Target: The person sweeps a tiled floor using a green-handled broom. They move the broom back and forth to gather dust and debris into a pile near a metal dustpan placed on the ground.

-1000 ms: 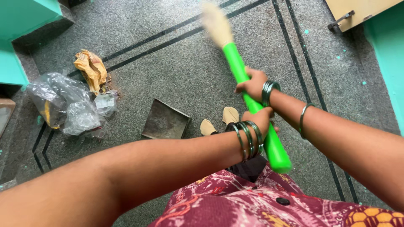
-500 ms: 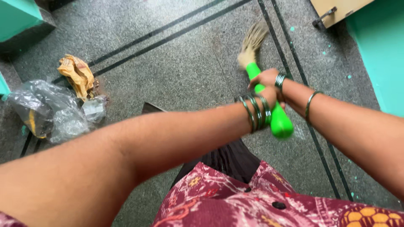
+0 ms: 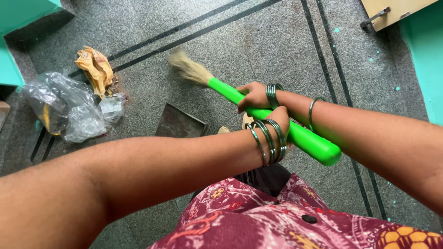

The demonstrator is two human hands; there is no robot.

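Both of my hands grip a broom with a bright green handle (image 3: 304, 138) and pale straw bristles (image 3: 187, 69). My right hand (image 3: 251, 97) holds the handle nearer the bristles. My left hand (image 3: 279, 121) holds it just behind, towards the handle's butt end. Several metal bangles ring both wrists. The bristles point left and away, low over the grey speckled floor. A dark metal dustpan (image 3: 179, 123) lies on the floor below my left forearm.
A heap of crumpled clear plastic bags (image 3: 64, 110) and a crumpled yellow-brown paper (image 3: 97, 69) lie at the left. Teal walls (image 3: 424, 60) stand at right and upper left. A wooden door corner with a latch (image 3: 383, 14) is top right. My toes (image 3: 247, 121) show by the dustpan.
The broom has swung from pointing up and right to pointing left, bristles now nearer the dustpan and litter. Both hands kept their grip on the handle.
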